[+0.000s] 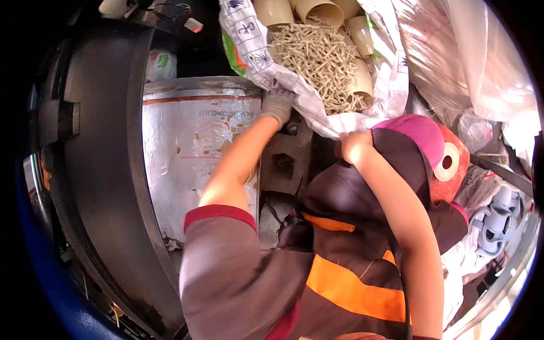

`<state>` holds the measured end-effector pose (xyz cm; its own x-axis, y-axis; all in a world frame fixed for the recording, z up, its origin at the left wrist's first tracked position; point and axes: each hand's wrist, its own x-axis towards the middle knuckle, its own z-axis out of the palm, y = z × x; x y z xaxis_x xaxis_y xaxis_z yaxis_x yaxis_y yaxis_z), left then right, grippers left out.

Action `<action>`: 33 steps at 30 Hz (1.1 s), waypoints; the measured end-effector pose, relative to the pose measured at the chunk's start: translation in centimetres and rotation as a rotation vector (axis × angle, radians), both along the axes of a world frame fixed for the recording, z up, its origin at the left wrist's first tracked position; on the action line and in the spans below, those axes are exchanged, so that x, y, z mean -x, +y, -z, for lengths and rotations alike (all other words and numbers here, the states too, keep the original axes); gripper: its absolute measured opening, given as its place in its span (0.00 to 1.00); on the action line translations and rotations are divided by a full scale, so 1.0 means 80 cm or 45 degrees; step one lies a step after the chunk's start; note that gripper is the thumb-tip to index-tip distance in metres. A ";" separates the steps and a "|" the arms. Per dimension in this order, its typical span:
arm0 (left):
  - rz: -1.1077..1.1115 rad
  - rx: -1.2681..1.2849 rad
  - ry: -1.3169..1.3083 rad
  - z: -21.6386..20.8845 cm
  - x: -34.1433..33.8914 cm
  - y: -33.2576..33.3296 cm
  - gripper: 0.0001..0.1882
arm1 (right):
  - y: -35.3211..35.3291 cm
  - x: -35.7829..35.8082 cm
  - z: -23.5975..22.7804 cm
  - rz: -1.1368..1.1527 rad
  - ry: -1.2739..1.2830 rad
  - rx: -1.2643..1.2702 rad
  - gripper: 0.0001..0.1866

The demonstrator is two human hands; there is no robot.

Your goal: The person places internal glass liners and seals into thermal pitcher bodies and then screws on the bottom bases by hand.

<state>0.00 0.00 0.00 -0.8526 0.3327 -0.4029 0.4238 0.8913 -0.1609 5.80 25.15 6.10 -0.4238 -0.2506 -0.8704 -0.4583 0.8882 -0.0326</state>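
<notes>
A white woven sack with printed symbols gapes at the top middle. Inside lie many thin cream plastic sticks and several cream tubular pieces, one a wide-mouthed cylinder. My left hand, in a grey glove, is closed on the near left part of the sack's edge; the sack partly hides its fingertips. Bare and bunched into a fist, my right hand grips the sack's near rim further right. Both arms reach forward, the right one bent across my dark apron.
A wrapped white box stands left of my left forearm, beside a large black machine panel. Below the sack is a dark metal block. On the right are clear plastic bags, a red round piece and grey plastic fittings.
</notes>
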 end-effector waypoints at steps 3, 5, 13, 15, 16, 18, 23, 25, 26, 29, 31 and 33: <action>0.083 -0.076 -0.321 -0.055 0.030 0.001 0.18 | -0.011 -0.001 -0.001 -0.049 -0.053 -0.009 0.24; 0.303 -0.258 -0.187 -0.087 0.081 -0.010 0.14 | -0.009 0.004 -0.002 -0.105 -0.060 -0.052 0.23; -0.451 -0.536 -0.412 -0.055 0.161 -0.098 0.21 | -0.017 0.015 -0.002 -0.006 -0.009 0.060 0.31; -0.479 -0.358 -0.560 -0.019 0.185 -0.098 0.26 | -0.017 0.023 0.004 -0.031 -0.012 0.052 0.30; -0.522 -0.214 -0.618 -0.004 0.183 -0.100 0.27 | -0.023 0.028 0.010 -0.102 -0.097 -0.004 0.30; -0.648 -0.284 -0.383 0.013 0.145 -0.103 0.30 | -0.022 0.017 0.018 -0.116 -0.076 -0.019 0.28; -0.471 0.085 -0.612 -0.031 0.156 -0.052 0.29 | -0.036 0.012 0.042 -0.133 -0.147 -0.003 0.22; -0.567 -0.187 -0.594 -0.075 0.136 -0.043 0.25 | -0.037 0.017 0.037 -0.026 -0.106 0.080 0.21; -0.467 -0.449 -0.528 -0.100 0.119 -0.045 0.25 | -0.033 0.014 0.030 0.001 -0.104 0.100 0.20; -0.419 -0.893 -0.363 -0.189 0.048 -0.074 0.27 | -0.031 0.016 0.001 0.054 0.131 0.274 0.14; -0.416 -0.581 -0.666 -0.233 -0.008 -0.101 0.34 | -0.022 0.017 -0.022 0.144 0.315 0.653 0.16; -0.439 -0.294 -0.823 -0.243 -0.076 -0.119 0.37 | -0.015 0.011 -0.046 0.446 0.426 1.062 0.16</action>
<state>6.09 -9.52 19.46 -0.5419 0.2272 -0.8092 0.0626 0.9710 0.2307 4.90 23.92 9.76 -0.7860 -0.5461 -0.2899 -0.2718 0.7264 -0.6313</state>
